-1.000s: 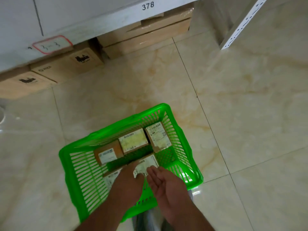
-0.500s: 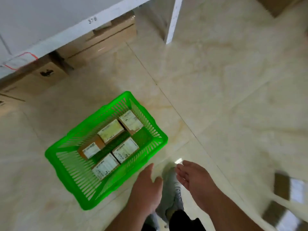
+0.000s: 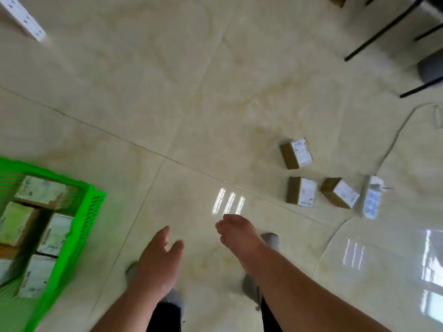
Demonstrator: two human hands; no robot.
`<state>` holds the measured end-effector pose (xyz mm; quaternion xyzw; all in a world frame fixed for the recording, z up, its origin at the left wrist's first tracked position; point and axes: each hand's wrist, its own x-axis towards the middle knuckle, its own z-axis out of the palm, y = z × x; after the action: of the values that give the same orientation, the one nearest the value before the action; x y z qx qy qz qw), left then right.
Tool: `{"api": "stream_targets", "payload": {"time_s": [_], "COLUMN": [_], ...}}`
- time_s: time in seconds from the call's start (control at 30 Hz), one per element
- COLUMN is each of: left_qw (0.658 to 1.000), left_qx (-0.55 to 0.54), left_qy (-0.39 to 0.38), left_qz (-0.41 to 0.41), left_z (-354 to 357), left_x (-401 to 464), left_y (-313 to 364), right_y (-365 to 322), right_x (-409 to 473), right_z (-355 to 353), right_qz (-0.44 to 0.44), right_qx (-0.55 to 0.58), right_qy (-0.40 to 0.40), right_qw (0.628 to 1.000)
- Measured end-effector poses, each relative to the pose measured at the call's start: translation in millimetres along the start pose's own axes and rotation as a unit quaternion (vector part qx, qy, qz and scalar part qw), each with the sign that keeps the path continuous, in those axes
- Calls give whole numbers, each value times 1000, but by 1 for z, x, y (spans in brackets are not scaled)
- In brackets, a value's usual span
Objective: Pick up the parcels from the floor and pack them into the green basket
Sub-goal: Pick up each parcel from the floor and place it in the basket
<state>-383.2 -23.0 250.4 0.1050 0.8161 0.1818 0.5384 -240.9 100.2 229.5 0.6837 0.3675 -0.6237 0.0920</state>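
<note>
The green basket [image 3: 79, 226] stands on the floor at the left edge, with several labelled brown parcels [image 3: 40, 192] lying flat inside it. On the floor at the right lie three small brown parcels with white labels: one farther off [image 3: 296, 153], two nearer [image 3: 301, 191] [image 3: 340, 192]. A white packet [image 3: 371, 196] lies beside them. My left hand [image 3: 159, 264] hovers low in the middle, fingers apart, empty. My right hand [image 3: 236, 232] is stretched forward, fingers loosely together, holding nothing, still well short of the parcels.
Black chair legs [image 3: 383, 27] and a grey seat [image 3: 431, 65] occupy the top right corner. A thin white cable [image 3: 395, 140] runs across the floor past the parcels. A white shelf upright [image 3: 24, 17] shows at top left. My grey shoes [image 3: 271, 238] are below my hands.
The view has swung right, away from the basket, which now sits at the left edge. Both hands have left the basket empty and the floor parcels have come into view.
</note>
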Motion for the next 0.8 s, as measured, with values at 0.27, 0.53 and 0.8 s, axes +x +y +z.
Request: {"api": "stream_targets", "payload": {"time_s": [0.27, 0.53, 0.8], "left_qw": [997, 997, 989], "left_qx": [62, 49, 94], "left_qy": [-44, -67, -111], "left_qz": [10, 6, 24], "left_z": [157, 263, 306], "left_x": [-22, -25, -32], "left_y": [101, 158, 168], "right_y": [38, 68, 111], "right_x": [31, 58, 67], "right_z": [-199, -332, -376], "right_qz": [35, 46, 61], "right_qx": [59, 68, 53], "right_qy": [40, 73, 94], "right_qw": [997, 994, 992]}}
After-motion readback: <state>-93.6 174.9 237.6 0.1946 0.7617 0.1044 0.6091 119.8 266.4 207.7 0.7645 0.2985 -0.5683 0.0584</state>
